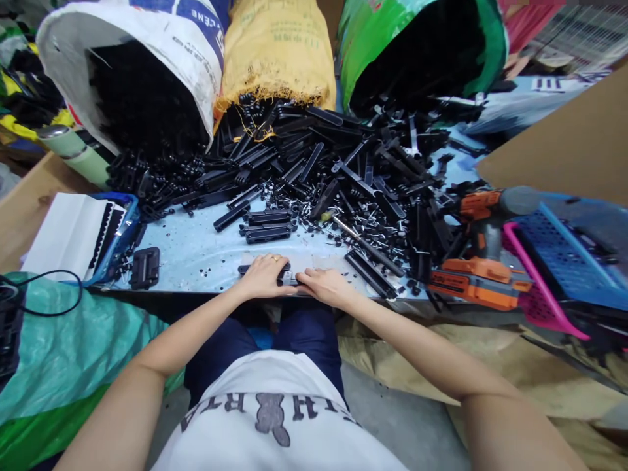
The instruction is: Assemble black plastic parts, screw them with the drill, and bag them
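Observation:
My left hand (pixel 265 275) and my right hand (pixel 326 286) meet at the near edge of the pale blue table (pixel 196 252). Both press together on a small black plastic part (pixel 287 280) held between them; most of it is hidden under the fingers. A ring shows on my left hand. Just beyond lie two or three stacked black plastic strips (pixel 269 226). A large heap of black plastic strips and small pieces (pixel 343 163) covers the back half of the table.
Three open sacks stand behind the heap: white (pixel 147 59), yellow (pixel 277 49), green (pixel 422 46). An orange cordless drill (pixel 478 255) lies at right beside a blue and pink crate (pixel 564 261). A screwdriver (pixel 366 243) lies nearby. A blue tray (pixel 120 229) sits left.

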A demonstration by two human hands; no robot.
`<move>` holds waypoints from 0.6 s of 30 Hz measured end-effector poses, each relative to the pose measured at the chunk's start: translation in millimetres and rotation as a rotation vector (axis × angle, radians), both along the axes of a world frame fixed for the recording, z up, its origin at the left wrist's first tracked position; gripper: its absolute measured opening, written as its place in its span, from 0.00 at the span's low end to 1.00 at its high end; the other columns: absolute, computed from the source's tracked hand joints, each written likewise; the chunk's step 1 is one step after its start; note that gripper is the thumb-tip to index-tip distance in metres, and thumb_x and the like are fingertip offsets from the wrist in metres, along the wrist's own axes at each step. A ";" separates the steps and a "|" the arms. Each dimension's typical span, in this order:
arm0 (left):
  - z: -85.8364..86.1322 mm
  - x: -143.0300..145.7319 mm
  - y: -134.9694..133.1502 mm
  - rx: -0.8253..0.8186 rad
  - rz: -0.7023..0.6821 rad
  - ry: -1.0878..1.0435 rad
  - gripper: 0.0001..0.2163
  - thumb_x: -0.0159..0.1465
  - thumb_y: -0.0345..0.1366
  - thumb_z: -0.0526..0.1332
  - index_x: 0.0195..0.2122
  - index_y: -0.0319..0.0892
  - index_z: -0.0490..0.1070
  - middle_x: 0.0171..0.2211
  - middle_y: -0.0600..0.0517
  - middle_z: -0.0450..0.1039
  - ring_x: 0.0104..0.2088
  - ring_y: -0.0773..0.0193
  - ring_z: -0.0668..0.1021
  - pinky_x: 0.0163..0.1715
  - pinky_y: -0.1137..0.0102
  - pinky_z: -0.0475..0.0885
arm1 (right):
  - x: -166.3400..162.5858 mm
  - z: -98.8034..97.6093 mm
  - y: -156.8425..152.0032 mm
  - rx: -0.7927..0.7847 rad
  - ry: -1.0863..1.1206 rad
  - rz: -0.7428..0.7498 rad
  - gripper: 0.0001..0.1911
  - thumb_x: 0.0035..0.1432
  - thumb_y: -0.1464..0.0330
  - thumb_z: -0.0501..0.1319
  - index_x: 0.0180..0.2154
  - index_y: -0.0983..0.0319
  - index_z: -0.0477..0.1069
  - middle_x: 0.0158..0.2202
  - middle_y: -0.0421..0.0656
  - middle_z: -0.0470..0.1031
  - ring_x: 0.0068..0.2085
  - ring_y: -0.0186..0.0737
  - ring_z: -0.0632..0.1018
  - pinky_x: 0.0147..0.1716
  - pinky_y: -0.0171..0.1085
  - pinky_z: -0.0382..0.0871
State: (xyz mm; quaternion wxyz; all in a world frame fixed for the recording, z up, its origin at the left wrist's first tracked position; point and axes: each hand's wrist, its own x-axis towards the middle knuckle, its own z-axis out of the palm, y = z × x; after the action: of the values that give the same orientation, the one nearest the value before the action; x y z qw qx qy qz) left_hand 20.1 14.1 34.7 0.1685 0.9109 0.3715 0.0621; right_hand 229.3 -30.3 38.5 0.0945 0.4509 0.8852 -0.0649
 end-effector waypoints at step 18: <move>-2.4 39.6 23.0 0.114 -0.017 -0.052 0.22 0.65 0.44 0.54 0.58 0.41 0.57 0.52 0.43 0.67 0.53 0.54 0.68 0.47 0.61 0.64 | 17.4 0.5 22.5 0.161 -0.033 -0.125 0.21 0.67 0.57 0.45 0.38 0.63 0.69 0.38 0.47 0.73 0.42 0.43 0.71 0.34 0.37 0.54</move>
State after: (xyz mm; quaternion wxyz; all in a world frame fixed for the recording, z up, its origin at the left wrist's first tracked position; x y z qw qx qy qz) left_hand 59.7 37.1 32.3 0.1265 0.9201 0.3553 0.1055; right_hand 246.6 -7.8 38.9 0.0680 0.5124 0.8560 0.0082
